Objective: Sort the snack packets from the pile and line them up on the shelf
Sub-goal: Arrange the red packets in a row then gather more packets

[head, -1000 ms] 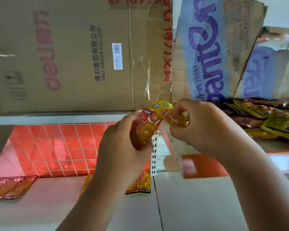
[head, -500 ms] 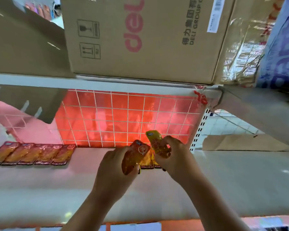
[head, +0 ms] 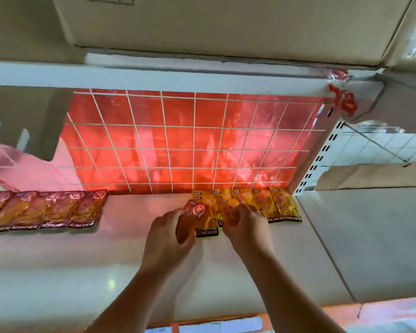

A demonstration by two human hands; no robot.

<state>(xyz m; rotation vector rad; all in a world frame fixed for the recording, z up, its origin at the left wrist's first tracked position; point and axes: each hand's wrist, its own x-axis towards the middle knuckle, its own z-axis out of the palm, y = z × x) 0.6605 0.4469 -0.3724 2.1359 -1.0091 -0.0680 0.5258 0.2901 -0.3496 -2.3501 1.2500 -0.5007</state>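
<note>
Behind yellow packets [head: 285, 205] stands a wire grid [head: 178, 140] (box [head: 202, 20] overhead).

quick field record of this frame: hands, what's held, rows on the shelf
left hand: holds a red packet
right hand: grips a yellow packet at the left end of the yellow row
red row: flat on the shelf, far left
yellow row: flat on the shelf, right, packets overlapping
back wall: red wire grid
</note>
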